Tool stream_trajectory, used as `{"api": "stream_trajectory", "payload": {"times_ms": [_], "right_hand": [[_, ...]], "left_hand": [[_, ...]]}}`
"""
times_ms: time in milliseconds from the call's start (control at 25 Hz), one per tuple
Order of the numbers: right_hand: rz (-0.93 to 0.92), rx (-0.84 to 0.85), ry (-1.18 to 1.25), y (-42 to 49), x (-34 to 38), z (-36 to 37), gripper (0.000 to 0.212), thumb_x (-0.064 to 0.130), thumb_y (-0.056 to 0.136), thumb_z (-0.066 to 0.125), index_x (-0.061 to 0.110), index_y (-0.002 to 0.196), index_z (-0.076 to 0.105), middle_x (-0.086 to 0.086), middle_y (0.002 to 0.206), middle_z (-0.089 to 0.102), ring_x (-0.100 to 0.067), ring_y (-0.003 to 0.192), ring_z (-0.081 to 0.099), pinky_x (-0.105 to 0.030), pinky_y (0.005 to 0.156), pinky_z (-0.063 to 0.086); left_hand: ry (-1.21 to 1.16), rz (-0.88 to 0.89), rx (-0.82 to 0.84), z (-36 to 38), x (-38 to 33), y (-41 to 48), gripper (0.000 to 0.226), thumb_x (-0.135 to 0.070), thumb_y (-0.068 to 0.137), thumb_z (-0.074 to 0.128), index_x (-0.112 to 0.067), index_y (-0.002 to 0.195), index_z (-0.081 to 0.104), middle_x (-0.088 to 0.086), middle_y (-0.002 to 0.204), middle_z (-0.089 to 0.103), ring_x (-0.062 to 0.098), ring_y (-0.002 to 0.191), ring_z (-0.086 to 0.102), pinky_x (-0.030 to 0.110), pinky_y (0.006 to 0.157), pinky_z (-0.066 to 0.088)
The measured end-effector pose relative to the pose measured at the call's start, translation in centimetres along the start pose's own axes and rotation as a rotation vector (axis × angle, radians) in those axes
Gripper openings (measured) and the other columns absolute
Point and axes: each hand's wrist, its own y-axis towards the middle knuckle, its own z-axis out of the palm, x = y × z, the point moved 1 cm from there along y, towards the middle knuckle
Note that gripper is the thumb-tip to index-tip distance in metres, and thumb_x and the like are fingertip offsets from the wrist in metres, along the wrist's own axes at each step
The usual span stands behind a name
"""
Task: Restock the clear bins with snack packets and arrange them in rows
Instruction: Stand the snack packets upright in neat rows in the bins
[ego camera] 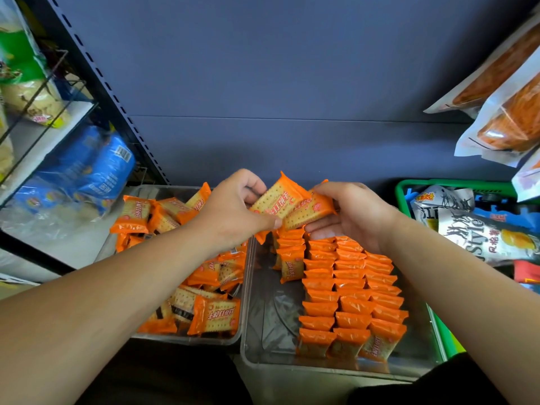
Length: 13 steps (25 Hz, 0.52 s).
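L grip (233, 211) pinching cracker pkt (277, 197), R grip (353, 217) holding 2nd pkt (311, 212), over right bin (268, 311)

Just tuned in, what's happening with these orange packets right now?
A person is filling the bins by hand. The left hand pinches one orange cracker packet and the right hand holds a second packet, both over the far end of the right clear bin. That bin has three long rows of upright packets and a short fourth row begun at the far end. The left clear bin holds a loose pile.
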Motion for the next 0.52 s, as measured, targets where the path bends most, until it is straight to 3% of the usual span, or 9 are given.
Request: {"api": "stream_trajectory", "payload": {"times_ms": [120,200,280,400,520], "right_hand": [[-0.038,-0.095,-0.144,0.1,-0.4,-0.9,0.022,0.027,0.104,0.063,0.009,0.113,0.072,-0.015,0.097,0.079,-0.029,0.086,0.079,-0.046,0.08,0.065],[-0.084,-0.147,-0.294,0.0,-0.6,-1.6,0.016,0.026,0.099,0.071,0.012,0.107,0.074,-0.011,0.095,0.079,-0.024,0.083,0.079,-0.042,0.076,0.066],[-0.125,-0.15,-0.379,-0.2,-0.6,-1.8,0.016,0.029,0.093,0.078,0.014,0.1,0.077,-0.007,0.091,0.08,-0.019,0.081,0.078,-0.038,0.071,0.066],[-0.159,-0.029,-0.359,-0.5,-0.5,-0.8,0.018,0.032,0.091,0.08,0.015,0.098,0.08,-0.005,0.088,0.08,-0.019,0.084,0.078,-0.042,0.077,0.066],[-0.153,0.104,-0.297,-0.6,-0.4,0.0,0.026,0.037,0.096,0.072,0.014,0.104,0.08,-0.008,0.095,0.081,-0.024,0.091,0.078,-0.044,0.084,0.064]], "left_hand": [[0.037,0.041,0.031,-1.1,0.0,-0.1,0.041,-0.012,0.082,0.088,-0.029,0.113,0.069,-0.006,0.101,0.075,0.015,0.081,0.075,0.039,0.077,0.064],[0.159,0.088,0.109,-2.0,-0.1,-0.2,0.054,-0.011,0.084,0.085,-0.036,0.129,0.066,-0.012,0.109,0.073,0.01,0.092,0.073,0.036,0.084,0.062],[0.206,0.086,0.19,-2.1,-0.3,-0.6,0.067,-0.011,0.08,0.089,-0.035,0.135,0.059,-0.011,0.103,0.076,0.006,0.092,0.073,0.033,0.085,0.061],[0.143,0.111,0.221,-0.9,-0.4,-0.6,0.043,-0.005,0.074,0.092,-0.023,0.107,0.072,-0.007,0.092,0.079,0.008,0.083,0.076,0.04,0.083,0.063],[0.029,0.12,0.242,0.0,-0.3,-0.4,0.037,0.002,0.079,0.087,-0.021,0.105,0.075,-0.003,0.097,0.08,0.014,0.09,0.078,0.044,0.089,0.063]]}}
